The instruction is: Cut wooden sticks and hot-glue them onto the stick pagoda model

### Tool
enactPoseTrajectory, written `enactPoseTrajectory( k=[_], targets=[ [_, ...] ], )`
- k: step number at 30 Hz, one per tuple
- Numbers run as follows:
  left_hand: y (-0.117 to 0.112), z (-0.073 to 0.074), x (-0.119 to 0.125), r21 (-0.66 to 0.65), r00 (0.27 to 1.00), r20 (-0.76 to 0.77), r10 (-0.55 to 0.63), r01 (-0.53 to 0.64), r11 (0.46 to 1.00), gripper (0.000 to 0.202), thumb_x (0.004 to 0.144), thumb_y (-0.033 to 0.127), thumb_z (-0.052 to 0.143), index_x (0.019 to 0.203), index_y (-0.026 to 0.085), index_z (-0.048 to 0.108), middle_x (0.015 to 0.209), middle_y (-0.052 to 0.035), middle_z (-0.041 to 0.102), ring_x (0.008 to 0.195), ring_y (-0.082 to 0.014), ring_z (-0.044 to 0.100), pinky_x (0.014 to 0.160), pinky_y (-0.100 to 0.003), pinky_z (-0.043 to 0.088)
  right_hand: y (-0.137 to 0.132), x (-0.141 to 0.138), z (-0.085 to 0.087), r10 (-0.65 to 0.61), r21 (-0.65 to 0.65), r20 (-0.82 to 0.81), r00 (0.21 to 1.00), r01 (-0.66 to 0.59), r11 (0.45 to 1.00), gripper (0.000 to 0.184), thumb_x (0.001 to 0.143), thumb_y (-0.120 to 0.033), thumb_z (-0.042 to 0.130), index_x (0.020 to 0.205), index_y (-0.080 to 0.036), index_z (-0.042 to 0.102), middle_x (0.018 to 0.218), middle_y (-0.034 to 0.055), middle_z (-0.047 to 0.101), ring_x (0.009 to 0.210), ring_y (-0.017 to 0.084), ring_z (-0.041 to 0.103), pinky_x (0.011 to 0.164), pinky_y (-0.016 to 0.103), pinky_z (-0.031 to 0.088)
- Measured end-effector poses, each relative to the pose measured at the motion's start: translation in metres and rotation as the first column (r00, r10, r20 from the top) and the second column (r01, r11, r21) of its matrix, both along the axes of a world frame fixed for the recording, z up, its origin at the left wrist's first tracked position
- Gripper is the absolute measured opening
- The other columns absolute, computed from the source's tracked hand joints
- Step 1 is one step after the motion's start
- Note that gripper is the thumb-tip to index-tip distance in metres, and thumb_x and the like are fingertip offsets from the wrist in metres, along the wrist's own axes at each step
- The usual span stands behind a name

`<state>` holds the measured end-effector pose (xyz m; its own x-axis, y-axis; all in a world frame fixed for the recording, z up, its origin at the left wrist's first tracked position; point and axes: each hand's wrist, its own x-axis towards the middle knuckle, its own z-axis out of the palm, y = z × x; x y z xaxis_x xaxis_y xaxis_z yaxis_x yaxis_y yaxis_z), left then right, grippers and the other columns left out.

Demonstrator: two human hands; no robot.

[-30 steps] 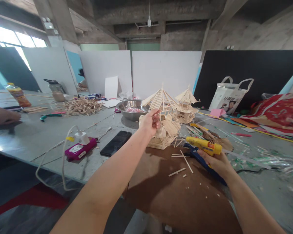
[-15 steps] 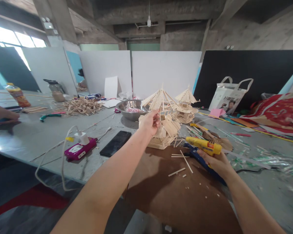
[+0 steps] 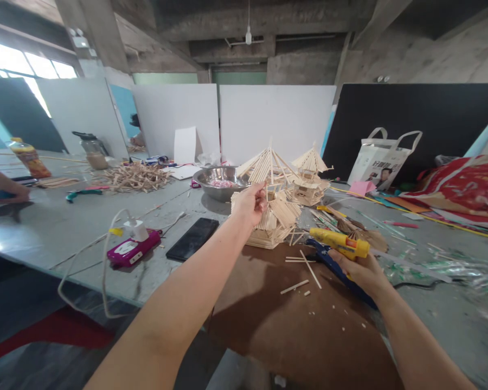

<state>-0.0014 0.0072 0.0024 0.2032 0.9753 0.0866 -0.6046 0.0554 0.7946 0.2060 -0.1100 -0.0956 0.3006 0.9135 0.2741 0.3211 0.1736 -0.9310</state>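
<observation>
My left hand [image 3: 250,205] is closed in a pinch against the left side of a wooden stick pavilion model [image 3: 273,211], its fingertips on a thin stick by the roof. My right hand [image 3: 360,271] grips a yellow and blue glue gun [image 3: 338,242], nozzle pointing left, low over the brown board [image 3: 293,319]. Loose sticks [image 3: 303,268] lie on that board between both hands. A second, smaller stick pavilion [image 3: 309,176] stands behind the first.
A steel bowl [image 3: 219,181], a black phone [image 3: 192,238], a pink power bank [image 3: 133,248] with white cable and a heap of sticks [image 3: 136,176] lie left. Another person's hand [image 3: 2,187] rests at the far left. A paper bag [image 3: 384,157] and red plastic [image 3: 463,187] sit right.
My hands and the model hold almost still. The other person's hand at the far left has shifted slightly along the table.
</observation>
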Motion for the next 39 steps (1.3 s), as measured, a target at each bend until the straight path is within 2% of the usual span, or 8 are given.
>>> enactPoseTrajectory(
  k=[8, 19, 32, 39],
  targets=[
    [-0.0015, 0.0005, 0.0005, -0.015, 1.000, -0.002, 0.006, -0.006, 1.000, 0.008, 0.061, 0.019, 0.058, 0.064, 0.014, 0.053, 0.040, 0.0072, 0.042, 0.027, -0.0015, 0.029, 0.030, -0.018, 0.017, 0.0006, 0.0018, -0.0015, 0.002, 0.005, 0.016, 1.000, -0.002, 1.000, 0.029, 0.055, -0.040, 0.064, 0.072, -0.017, 0.060, 0.046, -0.0007, 0.053, 0.046, 0.014, 0.049, 0.035, 0.022, 0.035],
    [-0.0022, 0.0022, 0.0002, -0.058, 1.000, 0.006, 0.000, 0.000, 0.998, 0.014, 0.058, 0.021, 0.061, 0.065, 0.013, 0.053, 0.038, 0.0076, 0.040, 0.026, -0.0019, 0.029, 0.030, -0.019, 0.016, 0.0010, 0.0025, -0.0030, 0.004, 0.009, 0.023, 1.000, -0.005, 1.000, 0.029, 0.056, -0.039, 0.064, 0.073, -0.017, 0.060, 0.043, -0.0017, 0.050, 0.043, 0.012, 0.048, 0.031, 0.020, 0.031],
    [-0.0042, 0.0028, -0.0014, -0.080, 0.999, 0.016, -0.039, 0.040, 0.996, 0.011, 0.058, 0.018, 0.057, 0.067, 0.013, 0.053, 0.039, 0.0075, 0.041, 0.026, -0.0023, 0.029, 0.030, -0.019, 0.017, 0.0015, 0.0044, -0.0043, -0.005, 0.005, 0.034, 0.999, 0.005, 1.000, 0.030, 0.055, -0.039, 0.064, 0.075, -0.017, 0.061, 0.045, -0.0014, 0.053, 0.043, 0.012, 0.048, 0.032, 0.021, 0.034],
    [-0.0045, 0.0009, -0.0035, -0.054, 0.996, 0.046, -0.078, 0.080, 0.995, 0.015, 0.056, 0.013, 0.046, 0.069, 0.013, 0.052, 0.039, 0.0065, 0.042, 0.026, -0.0041, 0.030, 0.029, -0.019, 0.019, 0.0009, 0.0031, -0.0037, -0.003, -0.005, 0.025, 1.000, 0.003, 1.000, 0.031, 0.055, -0.040, 0.064, 0.076, -0.016, 0.061, 0.046, -0.0008, 0.054, 0.045, 0.013, 0.050, 0.034, 0.021, 0.036]
  ],
)
